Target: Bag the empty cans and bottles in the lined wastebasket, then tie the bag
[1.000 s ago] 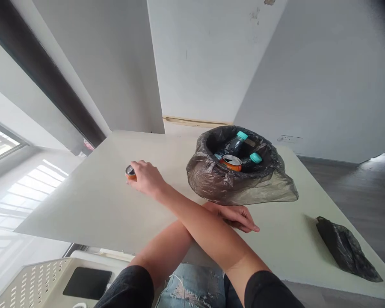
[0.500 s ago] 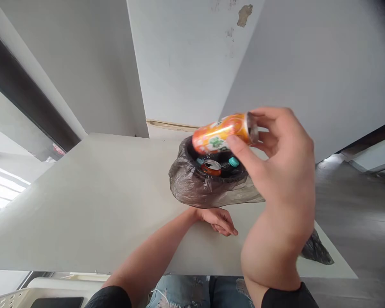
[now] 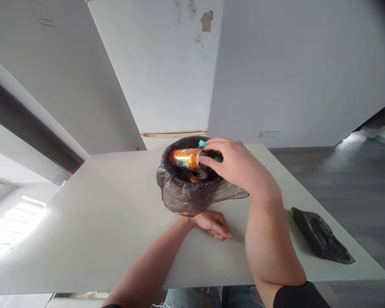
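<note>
My right hand (image 3: 239,164) pinches the end of an orange drink can (image 3: 184,158) between thumb and fingers. The can lies on its side within the mouth of a bin lined with a dark, see-through plastic bag (image 3: 188,199). Inside the bin, a second can (image 3: 199,176) sits below it, and a teal bottle cap (image 3: 202,143) shows beside my fingertips. My left hand (image 3: 213,224) rests on the table just in front of the bag, its fingers curled with nothing visible in them.
A folded black plastic bag (image 3: 321,237) lies at the right side of the white table (image 3: 109,214). Behind the bin rises a wall (image 3: 167,77) with chipped paint. Grey floor (image 3: 311,171) shows beyond the table's right edge.
My right hand has lowered the orange can from above the bin into its mouth. My left hand stays on the table. The view has shifted, showing more of the folded bag.
</note>
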`<state>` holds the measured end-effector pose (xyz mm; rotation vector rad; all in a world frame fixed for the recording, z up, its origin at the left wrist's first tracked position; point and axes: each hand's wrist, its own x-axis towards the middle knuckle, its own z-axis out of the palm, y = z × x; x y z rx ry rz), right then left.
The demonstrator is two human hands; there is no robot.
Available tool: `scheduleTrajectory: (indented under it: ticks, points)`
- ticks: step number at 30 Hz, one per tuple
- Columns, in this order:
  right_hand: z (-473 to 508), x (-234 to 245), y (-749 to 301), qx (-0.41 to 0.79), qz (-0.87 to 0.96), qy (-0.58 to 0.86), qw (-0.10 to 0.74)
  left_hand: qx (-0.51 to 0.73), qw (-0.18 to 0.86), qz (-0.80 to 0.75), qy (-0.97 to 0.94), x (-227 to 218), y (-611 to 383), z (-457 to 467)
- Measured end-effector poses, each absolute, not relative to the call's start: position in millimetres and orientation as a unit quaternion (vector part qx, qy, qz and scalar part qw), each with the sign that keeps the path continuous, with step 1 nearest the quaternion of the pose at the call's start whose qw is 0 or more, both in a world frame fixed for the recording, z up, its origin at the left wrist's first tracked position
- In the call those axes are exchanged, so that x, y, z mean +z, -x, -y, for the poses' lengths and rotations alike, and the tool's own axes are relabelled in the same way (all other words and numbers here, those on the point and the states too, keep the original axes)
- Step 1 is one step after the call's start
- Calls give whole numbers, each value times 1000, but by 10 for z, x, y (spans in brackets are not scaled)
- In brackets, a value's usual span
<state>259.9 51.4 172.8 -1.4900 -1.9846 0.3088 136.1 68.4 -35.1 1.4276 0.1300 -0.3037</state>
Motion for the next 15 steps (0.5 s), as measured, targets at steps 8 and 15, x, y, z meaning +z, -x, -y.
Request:
scheduleTrajectory:
  ticks: [8, 15]
  points:
    - [-347, 1701, -3486, 23, 658, 688, 304, -112, 733, -62, -668, -347, -1296, -644]
    - [-549, 1535, -3872, 178, 686, 697, 106, -90, 653, -171, -732, -66, -1268, -429]
